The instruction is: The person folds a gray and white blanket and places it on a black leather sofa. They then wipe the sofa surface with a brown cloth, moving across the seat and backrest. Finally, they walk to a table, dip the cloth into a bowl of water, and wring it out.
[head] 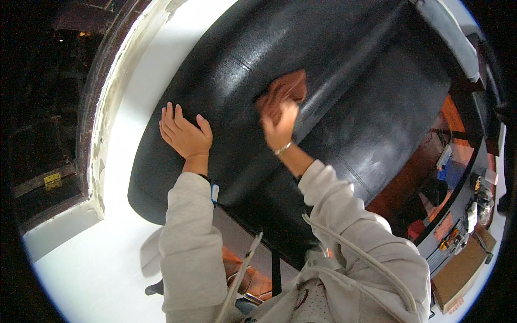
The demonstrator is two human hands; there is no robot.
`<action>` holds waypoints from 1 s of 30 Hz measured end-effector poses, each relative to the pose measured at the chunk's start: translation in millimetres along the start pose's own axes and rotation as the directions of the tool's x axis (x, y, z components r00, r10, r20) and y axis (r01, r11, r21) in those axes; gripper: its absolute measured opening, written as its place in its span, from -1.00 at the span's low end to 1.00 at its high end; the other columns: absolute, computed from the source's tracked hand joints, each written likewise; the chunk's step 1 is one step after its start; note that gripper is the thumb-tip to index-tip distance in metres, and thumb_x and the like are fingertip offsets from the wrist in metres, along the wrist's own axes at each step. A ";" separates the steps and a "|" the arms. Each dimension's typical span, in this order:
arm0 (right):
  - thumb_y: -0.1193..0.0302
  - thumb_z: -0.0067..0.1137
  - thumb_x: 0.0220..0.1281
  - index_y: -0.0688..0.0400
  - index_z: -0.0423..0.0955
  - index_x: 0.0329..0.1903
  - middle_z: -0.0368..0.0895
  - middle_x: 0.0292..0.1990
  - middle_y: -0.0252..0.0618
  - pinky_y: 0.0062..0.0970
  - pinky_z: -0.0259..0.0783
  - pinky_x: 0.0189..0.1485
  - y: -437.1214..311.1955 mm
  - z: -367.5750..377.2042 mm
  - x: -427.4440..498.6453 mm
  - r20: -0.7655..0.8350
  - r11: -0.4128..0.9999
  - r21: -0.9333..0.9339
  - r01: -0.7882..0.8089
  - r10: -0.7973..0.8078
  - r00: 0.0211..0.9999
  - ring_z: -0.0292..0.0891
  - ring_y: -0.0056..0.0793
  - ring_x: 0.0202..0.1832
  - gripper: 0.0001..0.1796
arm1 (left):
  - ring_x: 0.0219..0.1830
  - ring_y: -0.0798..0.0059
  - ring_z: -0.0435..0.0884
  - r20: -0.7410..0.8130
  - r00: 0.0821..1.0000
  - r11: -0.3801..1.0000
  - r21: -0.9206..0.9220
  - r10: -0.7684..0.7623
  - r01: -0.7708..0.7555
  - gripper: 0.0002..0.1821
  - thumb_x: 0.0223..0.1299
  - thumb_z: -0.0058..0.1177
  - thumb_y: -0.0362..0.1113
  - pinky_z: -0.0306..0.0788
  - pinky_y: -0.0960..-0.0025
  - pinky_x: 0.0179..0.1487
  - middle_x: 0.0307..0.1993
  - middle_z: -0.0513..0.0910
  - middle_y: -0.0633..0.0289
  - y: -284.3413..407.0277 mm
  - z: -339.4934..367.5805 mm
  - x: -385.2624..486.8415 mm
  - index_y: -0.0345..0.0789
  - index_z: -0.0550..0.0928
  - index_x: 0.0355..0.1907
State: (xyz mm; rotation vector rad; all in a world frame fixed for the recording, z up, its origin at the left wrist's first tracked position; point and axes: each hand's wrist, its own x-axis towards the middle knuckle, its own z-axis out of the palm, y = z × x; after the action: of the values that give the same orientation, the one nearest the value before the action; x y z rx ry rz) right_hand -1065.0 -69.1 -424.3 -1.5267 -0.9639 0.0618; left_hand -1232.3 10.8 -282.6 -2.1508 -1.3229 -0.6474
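A black leather-look sofa fills the middle of the view, its backrest along the white wall. My left hand lies on the backrest with fingers and thumb apart, holding nothing. To its right, my right hand grips a crumpled brown cloth against the sofa's surface, near the fold between backrest and seat. The right hand is slightly blurred, and part of the cloth is hidden under its fingers.
Beside the backrest runs a white wall with a dark window frame at left. A low table and a grey surface bearing several small items stand at far right. Hoodie cords dangle below my arms.
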 end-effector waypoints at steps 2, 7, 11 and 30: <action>0.38 0.35 -0.29 0.25 0.34 -0.03 0.34 -0.04 0.08 0.01 0.15 0.17 -22.6 -6.1 -31.6 0.277 0.996 0.093 0.017 -0.043 0.960 0.22 0.15 0.04 -0.36 | 0.32 0.02 0.23 0.007 1.000 1.000 0.007 0.000 0.000 -0.49 0.18 -0.13 -0.11 0.02 -0.05 0.37 0.21 0.36 -0.02 -0.5 -1.1 -0.5 -0.39 0.35 0.11; 0.38 0.34 -0.34 0.13 0.43 -0.12 0.42 -0.09 -0.01 -0.01 0.17 0.12 26.7 -30.7 0.5 0.437 0.973 -0.143 0.180 -0.101 0.894 0.28 0.04 0.03 -0.46 | 0.32 0.02 0.23 -0.007 1.000 1.000 0.001 0.010 -0.010 -0.48 0.18 -0.13 -0.11 0.01 -0.05 0.38 0.22 0.35 -0.03 -0.8 0.9 -2.9 -0.41 0.35 0.11; 0.38 0.24 -0.13 0.24 0.33 0.03 0.41 -0.07 0.05 -0.08 0.22 0.08 128.4 -62.4 85.7 -0.175 0.880 -0.456 -0.131 0.056 0.983 0.29 0.04 0.03 -0.43 | 0.33 0.05 0.23 -0.037 0.999 0.999 0.031 0.034 -0.033 -0.49 0.18 -0.12 -0.12 -0.01 -0.03 0.39 0.23 0.36 -0.02 2.4 -3.4 -0.5 -0.40 0.38 0.11; 0.42 0.20 0.09 0.23 0.21 0.07 0.27 -0.01 -0.08 -0.21 0.16 0.22 38.9 -38.7 -41.8 0.105 0.887 0.248 -0.389 0.374 0.921 0.25 -0.17 0.10 -0.49 | 0.37 0.18 0.19 0.112 0.827 0.834 -0.037 0.551 -0.550 -0.62 0.18 0.01 -0.14 -0.01 -0.04 0.43 0.23 0.35 0.20 58.3 25.5 -65.8 -0.10 0.50 0.08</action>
State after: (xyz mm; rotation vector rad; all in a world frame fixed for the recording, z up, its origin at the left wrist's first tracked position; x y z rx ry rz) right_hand -1050.3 -120.2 -468.3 -1.4487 -0.6526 0.4992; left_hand -1203.2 -37.6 -354.5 -2.4428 -0.6770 -0.2840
